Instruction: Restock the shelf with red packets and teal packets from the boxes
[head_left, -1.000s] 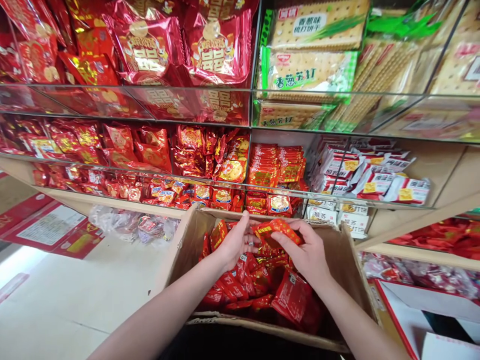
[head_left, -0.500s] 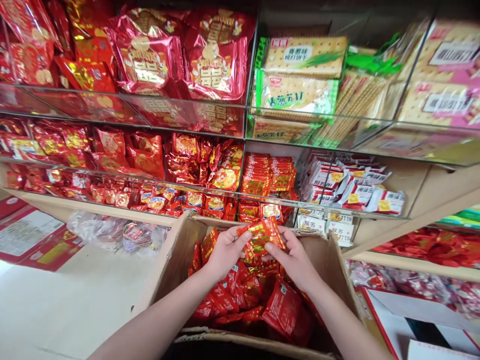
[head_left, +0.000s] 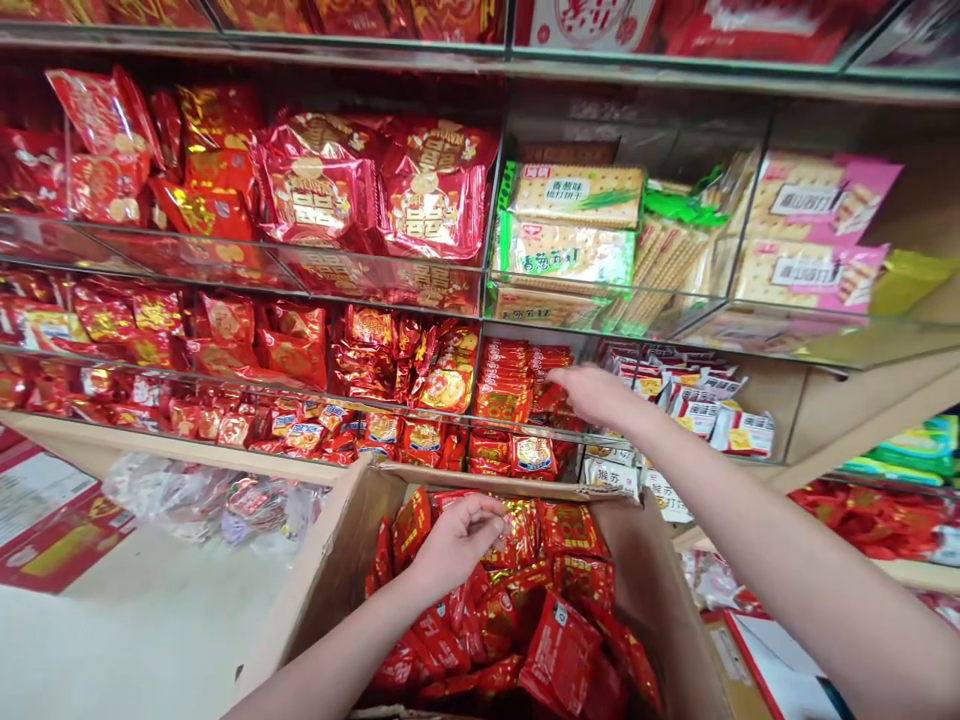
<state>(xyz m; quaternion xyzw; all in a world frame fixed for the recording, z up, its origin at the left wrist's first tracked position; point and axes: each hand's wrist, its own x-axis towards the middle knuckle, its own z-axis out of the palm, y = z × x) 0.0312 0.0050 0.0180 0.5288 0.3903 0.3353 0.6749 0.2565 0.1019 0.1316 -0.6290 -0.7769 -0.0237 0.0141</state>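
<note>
My left hand (head_left: 459, 542) is over the open cardboard box (head_left: 335, 570), its fingers loosely curled and a gap between thumb and forefinger. Just beside its fingertips lie red-and-gold snack packets (head_left: 577, 530), part of a loose pile in the box. My right hand (head_left: 600, 396) reaches over the box's far side to the lower shelf. Its fingertips are on a red snack packet (head_left: 550, 396), partly hidden under them, at the right side of upright rows of similar packets (head_left: 504, 385).
Clear shelf dividers (head_left: 409, 425) run along the compartment fronts. White biscuit packets (head_left: 694, 405) sit right of my right hand. Larger green-edged cracker packs (head_left: 566, 252) lie on the shelf above. Plastic-wrapped goods (head_left: 247, 505) rest on the floor at left.
My right hand has left the packet that both hands held over the box and moved up to the shelf with a packet. My left hand has lowered towards the pile. The view has tilted up.
</note>
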